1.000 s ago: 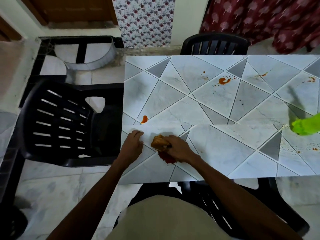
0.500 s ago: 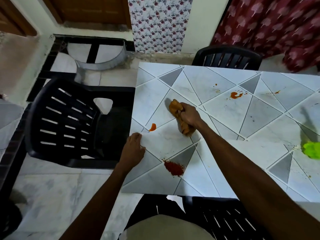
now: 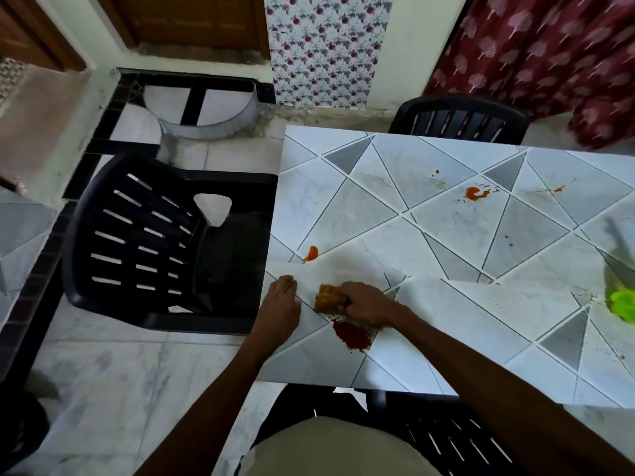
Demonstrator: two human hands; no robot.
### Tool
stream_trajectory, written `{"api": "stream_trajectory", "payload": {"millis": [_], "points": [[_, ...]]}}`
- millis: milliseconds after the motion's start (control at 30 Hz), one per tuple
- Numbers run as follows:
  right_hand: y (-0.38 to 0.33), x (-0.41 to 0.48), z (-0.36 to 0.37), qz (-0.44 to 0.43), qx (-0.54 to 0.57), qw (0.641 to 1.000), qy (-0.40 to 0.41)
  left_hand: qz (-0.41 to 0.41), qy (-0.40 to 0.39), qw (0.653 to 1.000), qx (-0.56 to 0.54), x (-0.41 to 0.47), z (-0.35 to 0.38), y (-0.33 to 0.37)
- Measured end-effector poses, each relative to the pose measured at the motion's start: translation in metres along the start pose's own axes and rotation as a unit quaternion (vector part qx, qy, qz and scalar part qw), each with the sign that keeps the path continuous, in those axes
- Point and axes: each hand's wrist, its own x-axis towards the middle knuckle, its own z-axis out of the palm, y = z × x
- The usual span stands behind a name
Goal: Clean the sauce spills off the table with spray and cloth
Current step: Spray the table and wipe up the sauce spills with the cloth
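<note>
Right hand [image 3: 364, 305] grip holds the stained cloth [image 3: 328, 298] beside the red spill [image 3: 352, 334] — may smear it wider; left hand [image 3: 280, 304] rests on counter [image 3: 378, 214], holding nothing.

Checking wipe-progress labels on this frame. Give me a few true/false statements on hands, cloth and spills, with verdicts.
1. The right hand grips the orange cloth. True.
2. The dark red spill is gone from the table. False: it lies on the table right beside the cloth, on the near side.
3. The left hand holds the cloth. False: it rests on the table near the left edge and holds nothing.
4. An orange splat lies on the far part of the table. True.
5. The cloth covers the small orange spill. False: that spill lies bare, apart from the cloth and farther from the person.
</note>
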Motion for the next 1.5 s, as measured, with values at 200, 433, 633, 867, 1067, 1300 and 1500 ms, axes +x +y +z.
{"api": "stream_trajectory", "payload": {"millis": [200, 433, 633, 867, 1067, 1300, 1500], "points": [[0.006, -0.005, -0.019, -0.025, 0.086, 0.993, 0.077, -0.001, 0.007, 1.000, 0.006, -0.012, 0.002, -0.004], [-0.064, 0.045, -0.041, -0.084, 0.079, 0.982, 0.152, -0.019, 0.028, 0.999, -0.010, -0.042, -0.001, -0.015], [-0.097, 0.067, -0.025, -0.094, -0.034, 0.994, 0.051, -0.064, 0.051, 0.996, -0.019, -0.047, -0.001, -0.030], [-0.060, 0.037, 0.007, -0.108, -0.114, 0.987, -0.034, -0.152, 0.091, 0.976, -0.124, -0.044, 0.002, -0.033], [-0.035, 0.013, -0.010, -0.079, -0.154, 0.979, -0.108, -0.132, 0.093, 0.980, -0.112, -0.040, 0.001, -0.031], [-0.063, 0.011, -0.044, -0.133, 0.014, 0.991, 0.012, -0.136, 0.124, 0.977, -0.111, -0.044, -0.009, -0.050], [-0.113, 0.037, -0.011, -0.147, -0.077, 0.985, 0.042, -0.176, 0.121, 0.964, -0.158, -0.057, -0.017, -0.062]]}}
